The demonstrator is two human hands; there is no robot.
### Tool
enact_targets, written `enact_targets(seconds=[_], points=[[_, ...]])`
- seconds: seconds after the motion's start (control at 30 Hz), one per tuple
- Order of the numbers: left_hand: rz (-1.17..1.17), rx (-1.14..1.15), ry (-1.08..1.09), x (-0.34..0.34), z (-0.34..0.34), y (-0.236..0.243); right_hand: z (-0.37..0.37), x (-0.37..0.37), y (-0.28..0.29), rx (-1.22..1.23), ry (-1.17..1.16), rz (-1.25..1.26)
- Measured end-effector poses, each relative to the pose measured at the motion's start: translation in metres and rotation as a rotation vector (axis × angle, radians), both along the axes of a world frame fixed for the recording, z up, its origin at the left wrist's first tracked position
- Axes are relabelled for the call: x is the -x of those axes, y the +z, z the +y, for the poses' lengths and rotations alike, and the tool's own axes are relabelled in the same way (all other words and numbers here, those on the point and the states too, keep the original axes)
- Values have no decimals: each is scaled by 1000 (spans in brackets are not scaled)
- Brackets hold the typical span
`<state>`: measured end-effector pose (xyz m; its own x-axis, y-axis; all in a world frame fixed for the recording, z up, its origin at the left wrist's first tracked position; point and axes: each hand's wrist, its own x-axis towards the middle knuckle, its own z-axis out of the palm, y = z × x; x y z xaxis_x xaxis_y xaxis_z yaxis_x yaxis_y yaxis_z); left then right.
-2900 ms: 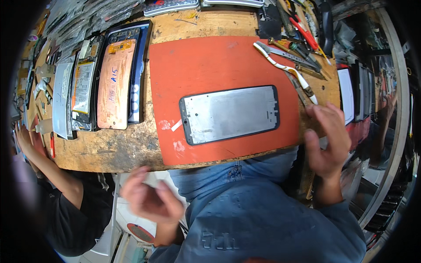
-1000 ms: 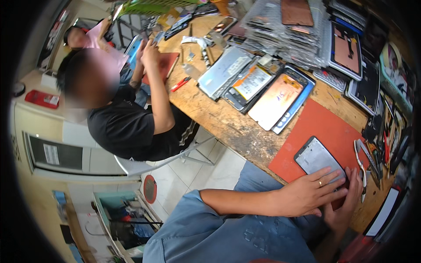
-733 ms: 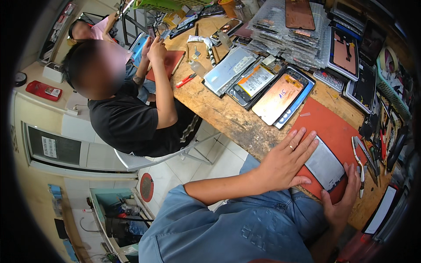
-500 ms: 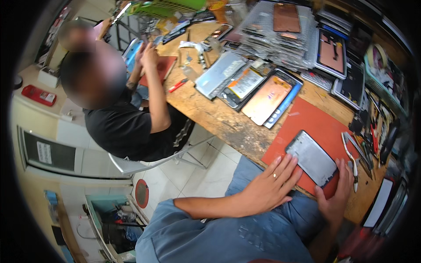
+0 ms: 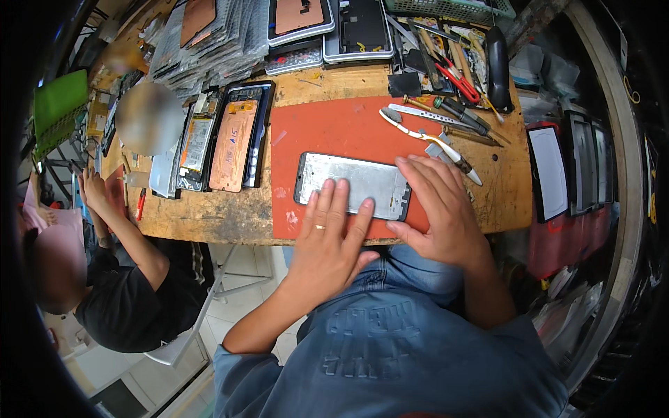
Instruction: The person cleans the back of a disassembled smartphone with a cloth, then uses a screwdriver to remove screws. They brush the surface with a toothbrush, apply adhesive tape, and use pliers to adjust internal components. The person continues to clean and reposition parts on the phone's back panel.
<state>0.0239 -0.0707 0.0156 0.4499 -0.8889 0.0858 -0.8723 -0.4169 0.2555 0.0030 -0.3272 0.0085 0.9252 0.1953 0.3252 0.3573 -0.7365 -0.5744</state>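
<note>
A black-edged phone frame (image 5: 352, 182) with a bare silver face lies flat on a red-orange mat (image 5: 334, 125). My left hand (image 5: 331, 240) rests with spread fingertips on the near part of that silver face; a ring is on one finger. At the right end of the phone frame, my right hand (image 5: 442, 216) bends round it, fingers at the far corner and thumb at the near one. A toothbrush (image 5: 435, 139) with a white handle lies beyond my right fingers, beside white tweezers (image 5: 425, 113) and several screwdrivers (image 5: 463, 115).
Opened phones (image 5: 233, 143) lie left of the mat. Stacked bubble-wrapped parts (image 5: 223, 49) and tablets (image 5: 359, 31) stand behind. Red-handled pliers (image 5: 460, 83) are among tools at the back right. A co-worker (image 5: 139, 299) in black sits at the left.
My view has swung to the right, so the mat now sits near the middle. My left fingers have moved farther onto the phone frame; my right hand stays at its end.
</note>
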Motion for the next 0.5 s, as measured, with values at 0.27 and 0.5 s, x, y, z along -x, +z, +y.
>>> enact_targets(seconds=[0.27,0.5], points=[[-72,141,377,-24,5,-5,-5,1,2,-2,92,-2],[242,281,-75,-15,-12,10,-5,2,-4,17,85,-24]])
